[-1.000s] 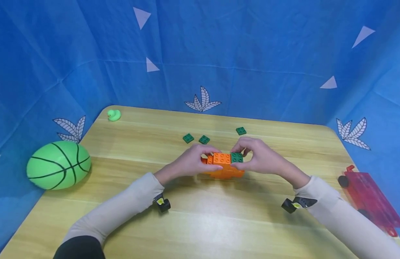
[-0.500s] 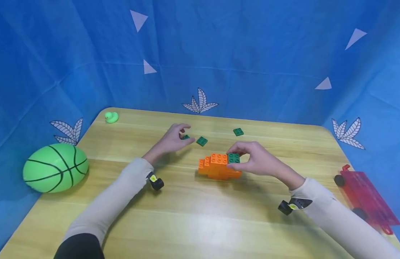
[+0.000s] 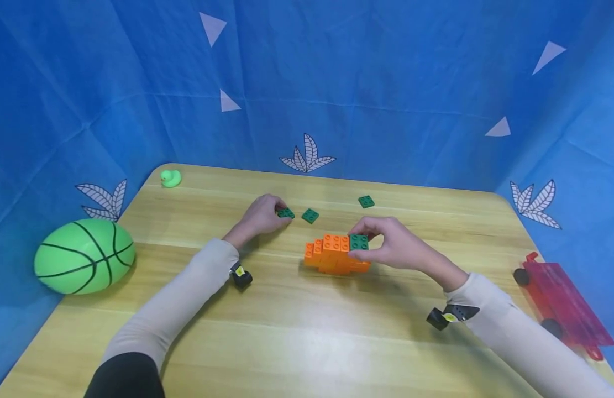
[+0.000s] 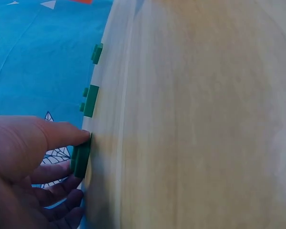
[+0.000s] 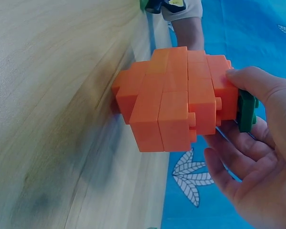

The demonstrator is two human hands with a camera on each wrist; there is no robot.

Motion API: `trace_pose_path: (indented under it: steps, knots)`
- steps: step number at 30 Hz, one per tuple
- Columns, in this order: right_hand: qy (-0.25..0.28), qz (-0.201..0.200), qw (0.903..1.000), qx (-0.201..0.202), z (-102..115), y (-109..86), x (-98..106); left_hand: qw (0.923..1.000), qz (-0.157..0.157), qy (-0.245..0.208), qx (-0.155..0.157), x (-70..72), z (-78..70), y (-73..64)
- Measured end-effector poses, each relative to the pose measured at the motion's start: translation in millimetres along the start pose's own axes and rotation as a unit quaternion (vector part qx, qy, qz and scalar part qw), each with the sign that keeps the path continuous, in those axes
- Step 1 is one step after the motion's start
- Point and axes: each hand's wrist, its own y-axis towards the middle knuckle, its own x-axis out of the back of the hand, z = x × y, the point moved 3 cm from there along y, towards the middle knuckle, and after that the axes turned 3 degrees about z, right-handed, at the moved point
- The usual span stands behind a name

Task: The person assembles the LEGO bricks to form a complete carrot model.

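Note:
A block build of orange toy bricks (image 3: 335, 258) stands on the table, its edges stepped and studs showing on top. One thin green brick (image 3: 358, 242) caps its right end. Thumb and fingers of my right hand (image 3: 396, 243) grip the build from both sides at that capped end; the right wrist view shows the thumb on an orange brick (image 5: 174, 102). Farther back on the left, my left hand (image 3: 261, 216) pinches a flat green brick (image 4: 84, 156), thumb on one edge and fingers at the opposite edge. Part of this brick is hidden by the hand.
Two more flat green bricks lie behind the build, one in the middle (image 3: 310, 215) and one farther right (image 3: 366, 201). A green ball with black lines (image 3: 88, 256) sits left, a green toy duck (image 3: 171, 178) back left, a red see-through wheeled toy (image 3: 567, 301) right.
My left hand has let go of the orange build and moved left and back to a flat green brick, closing its fingers on it. The right hand keeps its grip.

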Motion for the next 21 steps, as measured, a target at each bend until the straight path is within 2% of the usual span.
trace_pose_path:
  steps: [8,11,13,17,21]
  knots:
    - [0.002,-0.002,1.0000,0.000,0.1,0.0,-0.4,0.9997,0.001,0.023,0.011,-2.4,-1.5,1.1]
    - [-0.001,0.000,1.0000,0.002,0.0,0.7,-0.5,0.9997,0.003,0.016,0.017,-1.2,-2.5,-1.0]
    - [0.001,0.002,1.0000,0.004,-0.1,1.2,-0.7,1.0000,0.003,-0.001,0.007,1.1,-5.6,-4.2]
    - [0.008,0.006,0.9999,0.006,-0.5,2.1,-1.1,0.9956,0.017,-0.071,-0.060,7.5,-21.3,-15.6]
    - [0.016,0.011,0.9998,0.009,-0.5,3.3,-1.8,0.9807,0.045,-0.120,-0.148,12.5,-43.7,-31.5]
